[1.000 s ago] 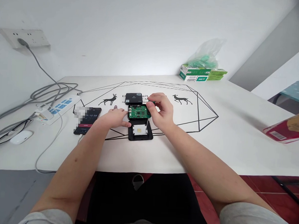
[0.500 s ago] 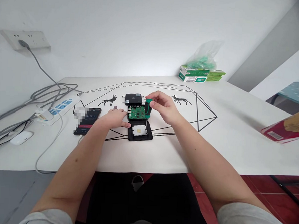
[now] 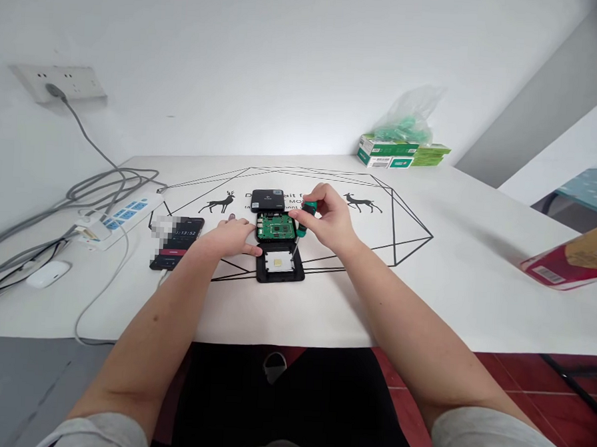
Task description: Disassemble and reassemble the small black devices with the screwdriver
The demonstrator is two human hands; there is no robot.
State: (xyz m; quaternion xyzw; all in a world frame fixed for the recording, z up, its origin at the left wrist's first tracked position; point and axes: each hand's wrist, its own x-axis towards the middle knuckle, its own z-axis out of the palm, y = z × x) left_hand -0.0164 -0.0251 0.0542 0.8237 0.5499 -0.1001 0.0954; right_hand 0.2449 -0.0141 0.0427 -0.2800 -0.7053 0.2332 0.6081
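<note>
- Right hand: grip around the screwdriver, now tilted further right; tip hard to make out.
- Left hand: grip spread, unmoved beside circuit board.

Centre: the screwdriver handle is partly covered by the right hand; what its tip meets on the metal plate is too small to tell. Printed lettering runs behind the black cover and the right hand; the cover's stickers are too small to read. Left of centre: the phone is pixelated at upper left, its lower right hidden by the left forearm. Right edge: crops the red-and-yellow packet. Bottom edge: crops both grey sleeves.
</note>
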